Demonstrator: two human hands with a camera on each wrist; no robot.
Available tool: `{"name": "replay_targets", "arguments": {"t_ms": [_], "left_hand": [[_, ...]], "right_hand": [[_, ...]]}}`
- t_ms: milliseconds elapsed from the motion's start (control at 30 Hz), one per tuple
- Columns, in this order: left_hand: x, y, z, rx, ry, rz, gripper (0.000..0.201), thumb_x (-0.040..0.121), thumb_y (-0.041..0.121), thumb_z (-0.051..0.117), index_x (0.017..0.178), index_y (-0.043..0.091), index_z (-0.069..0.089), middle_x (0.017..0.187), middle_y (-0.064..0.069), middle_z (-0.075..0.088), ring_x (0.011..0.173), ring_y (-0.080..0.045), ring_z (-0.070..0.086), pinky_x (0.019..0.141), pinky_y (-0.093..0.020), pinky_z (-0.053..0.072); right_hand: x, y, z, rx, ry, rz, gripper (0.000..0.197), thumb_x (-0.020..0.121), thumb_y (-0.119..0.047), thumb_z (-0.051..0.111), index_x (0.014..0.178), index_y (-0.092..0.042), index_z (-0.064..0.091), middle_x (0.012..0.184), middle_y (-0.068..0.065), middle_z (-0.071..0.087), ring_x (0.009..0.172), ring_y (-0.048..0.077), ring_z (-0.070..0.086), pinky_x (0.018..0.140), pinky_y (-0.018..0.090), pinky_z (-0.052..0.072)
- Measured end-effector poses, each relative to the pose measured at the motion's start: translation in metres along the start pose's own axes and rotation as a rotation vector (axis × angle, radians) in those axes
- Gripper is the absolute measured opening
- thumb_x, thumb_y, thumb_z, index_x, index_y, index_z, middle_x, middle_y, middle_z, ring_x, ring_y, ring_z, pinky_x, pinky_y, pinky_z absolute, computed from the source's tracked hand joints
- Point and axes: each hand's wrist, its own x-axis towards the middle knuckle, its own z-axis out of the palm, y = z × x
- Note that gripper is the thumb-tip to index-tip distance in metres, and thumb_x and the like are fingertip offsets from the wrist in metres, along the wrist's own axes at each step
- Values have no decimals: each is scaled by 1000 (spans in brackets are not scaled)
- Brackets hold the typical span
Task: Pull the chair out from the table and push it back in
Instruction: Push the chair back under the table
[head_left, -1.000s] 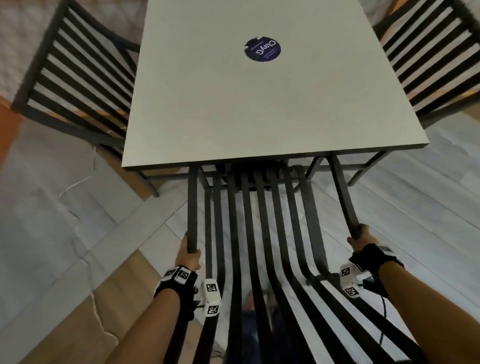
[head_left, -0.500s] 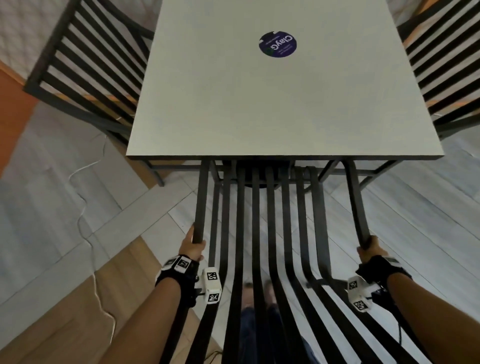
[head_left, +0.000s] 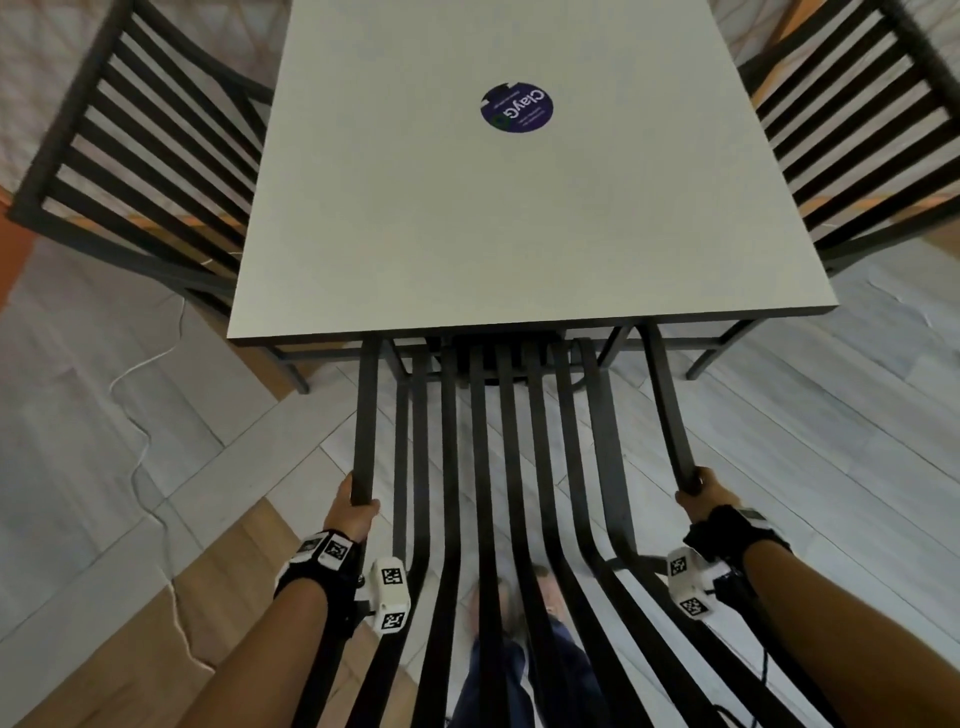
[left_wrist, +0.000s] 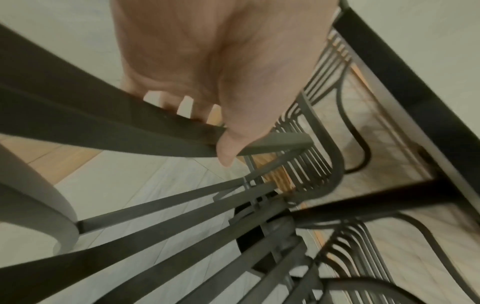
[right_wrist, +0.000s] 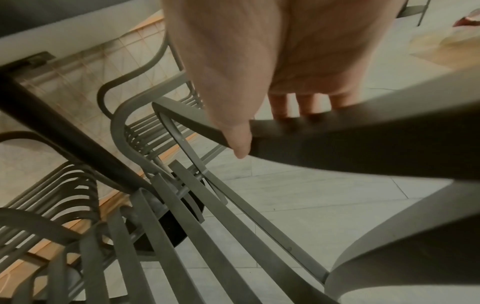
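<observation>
From the head camera, looking down: a dark slatted metal chair (head_left: 488, 467) sits at the near edge of a pale square table (head_left: 415, 234), its seat tucked under the tabletop and its armrests and back slats reaching toward the viewer. The left hand (head_left: 353, 506) wraps around the near end of the left armrest; the right hand (head_left: 701, 493) wraps around the right armrest. Two more slatted chairs (head_left: 135, 171) stand at the table's left and right sides. A round purple sticker (head_left: 517, 108) lies on the far part of the tabletop.

The left wrist camera, blurred, shows what the head view hides: the left hand (left_wrist: 221, 72) with fingers (left_wrist: 185, 103) curled over the flat bar and the thumb pressed underneath.

The right wrist camera shows the right hand (right_wrist: 272, 57) closed likewise on its armrest, fingers behind, thumb in front. It also reveals the table's dark underframe and the chair seats beneath.

The chair looks rigid and probably fairly heavy, with smooth bars. Holding both armrests evenly should keep it straight as it slides.
</observation>
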Motion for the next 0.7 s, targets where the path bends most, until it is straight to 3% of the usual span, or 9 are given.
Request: {"name": "replay_targets", "arguments": {"t_ms": [67,133,200,300,367,467,533,633,700], "left_hand": [[-6,8,1,130,43,-8,65,88,19,60,146,14,31,138,-22,51,121,-42,50,104,-45,40],[-18,19,2,241,90,-12,63,85,25,60,142,12,36,138,-22,48,122,-42,46,105,-46,38],[-31,33,5,268,97,9,60,85,23,59,141,13,40,140,-23,43,125,-42,41,106,-45,35],[-50,50,16,242,52,76,59,86,21,60,142,14,40,146,-21,38,132,-41,36,110,-48,34],[-61,63,24,244,15,131,60,84,23,61,140,15,41,145,-19,42,131,-39,39,110,-48,36],[-85,88,38,213,-27,194,56,84,22,63,137,15,45,141,-17,47,128,-37,45,109,-46,38],[-102,106,47,221,-41,263,52,85,21,64,134,15,48,137,-14,51,124,-34,49,106,-41,41],[-125,135,64,207,-71,375,38,86,18,63,123,16,55,130,-13,54,113,-28,55,87,-29,45],[-140,156,77,160,-97,439,27,87,16,62,114,18,58,128,-11,55,107,-23,55,81,-26,44]], "right_hand": [[-8,0,-8,-1,-5,-18,47,93,-26,55,136,-14,41,79,10,55,72,29,53,63,32,41],[-16,-1,-16,-11,18,-46,44,92,-26,57,132,-10,47,97,17,61,85,33,59,73,35,48],[-25,0,-25,-2,27,-58,42,92,-28,58,129,-10,50,111,20,63,86,30,57,75,33,46],[-35,1,-39,37,6,-50,39,90,-30,60,125,-12,54,119,19,62,89,30,57,79,33,46],[-40,3,-48,78,16,-45,39,90,-31,61,124,-14,55,123,18,61,99,32,59,89,37,49],[-46,10,-67,110,24,-49,38,90,-30,62,125,-15,55,126,17,60,108,32,59,95,37,46],[-49,15,-85,125,26,-41,40,89,-32,63,125,-16,54,127,16,60,112,32,58,95,36,46],[-45,24,-126,162,61,-51,42,88,-32,64,125,-15,55,125,15,62,112,31,58,93,33,46],[-39,33,-157,192,92,-66,42,87,-33,64,125,-15,56,124,15,62,112,32,58,93,34,46]]}}
